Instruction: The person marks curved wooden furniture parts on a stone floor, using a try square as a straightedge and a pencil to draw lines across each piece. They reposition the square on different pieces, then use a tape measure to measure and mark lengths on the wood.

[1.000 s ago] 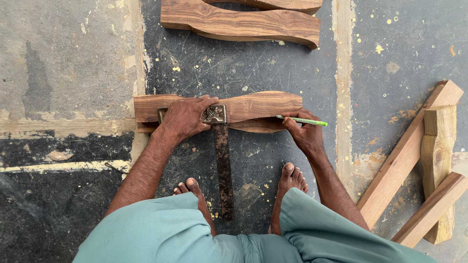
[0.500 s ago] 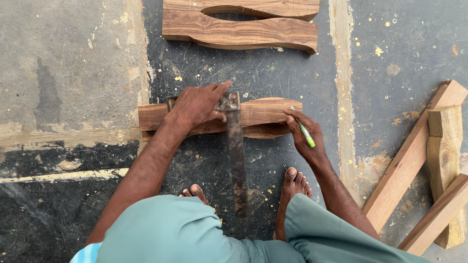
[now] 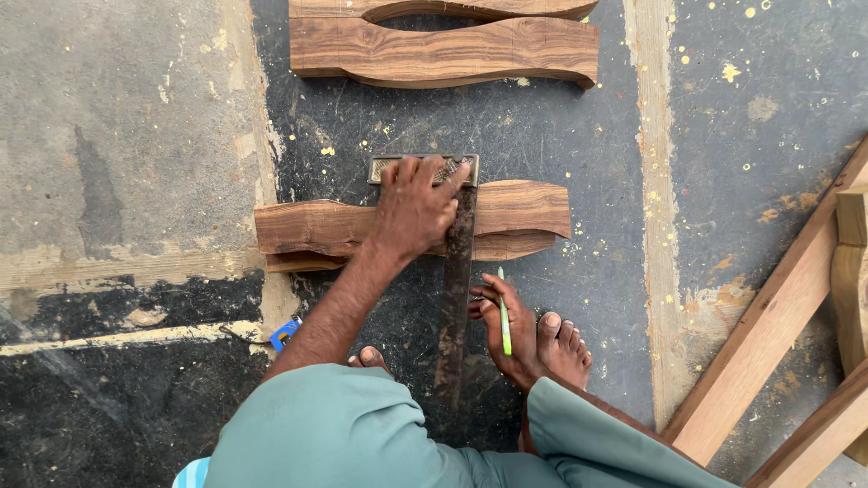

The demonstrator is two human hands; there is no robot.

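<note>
1. I have the left hand flat on the head of the try square, fingers spread and pressing it down onto the curved wooden piece rather than gripping it.
2. The square's stock sits against the far edge of that piece; its dark, rusty blade runs back across the wood and over the floor toward me.
3. The right hand is low beside the blade, off the wood, fingers closed around a green pencil that points away from me.
4. A bare foot lies just right of that hand, touching it.
5. The curved piece lies crosswise on the dark concrete floor, a second strip showing under its near edge.
6. Two more shaped wooden pieces lie side by side farther off, well apart from the work.
7. Straight timber lengths slant across the right edge.
8. A small blue object peeks out by the left forearm; what it is I cannot tell.
</note>
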